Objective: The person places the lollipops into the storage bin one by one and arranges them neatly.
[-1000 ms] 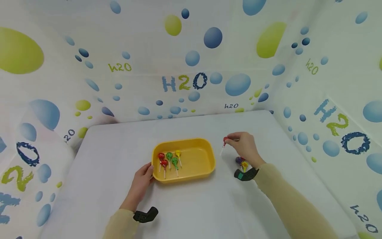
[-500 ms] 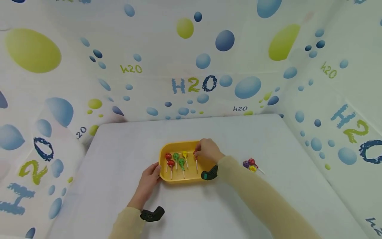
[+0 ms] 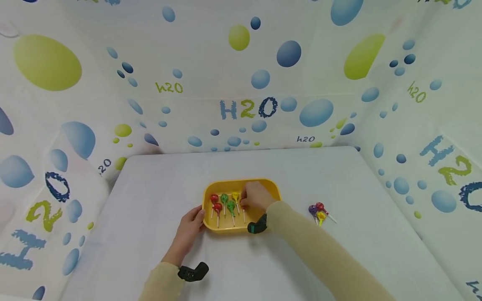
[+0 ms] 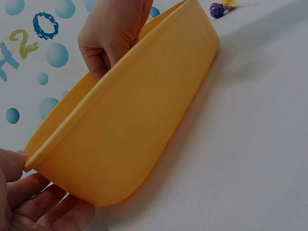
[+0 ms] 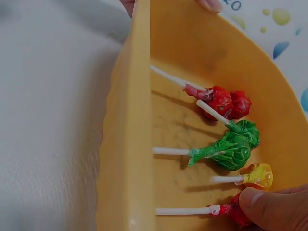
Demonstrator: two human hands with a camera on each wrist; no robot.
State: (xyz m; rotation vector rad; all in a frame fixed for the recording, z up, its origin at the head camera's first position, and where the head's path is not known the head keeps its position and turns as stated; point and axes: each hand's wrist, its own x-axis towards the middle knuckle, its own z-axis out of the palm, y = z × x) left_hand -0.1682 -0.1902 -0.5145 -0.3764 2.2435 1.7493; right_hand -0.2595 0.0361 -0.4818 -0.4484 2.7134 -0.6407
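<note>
A yellow plastic tray (image 3: 233,229) stands on the white table. My left hand (image 3: 190,228) grips its left end, thumb on the rim and fingers against the outer wall in the left wrist view. Inside the tray, my right hand (image 3: 257,195) pinches the wrapped head of a red lollipop (image 5: 234,211), its stick pointing toward the tray's near wall. Beside it lie a yellow lollipop (image 5: 260,175), two green lollipops (image 5: 233,153) and two red lollipops (image 5: 219,102), heads toward the far side. The fingers partly cover the held lollipop's head.
Right of the tray, a small cluster lies on the table: a purple lollipop (image 3: 313,210), a red lollipop (image 3: 320,206) and a yellow lollipop (image 3: 321,216). A white backdrop (image 3: 203,83) with printed bubbles surrounds the table. Both wrists wear black cameras.
My right hand has carried the red lollipop leftward from beside the cluster into the tray, then slightly farther left, close to the yellow one. My left hand keeps its grip on the tray.
</note>
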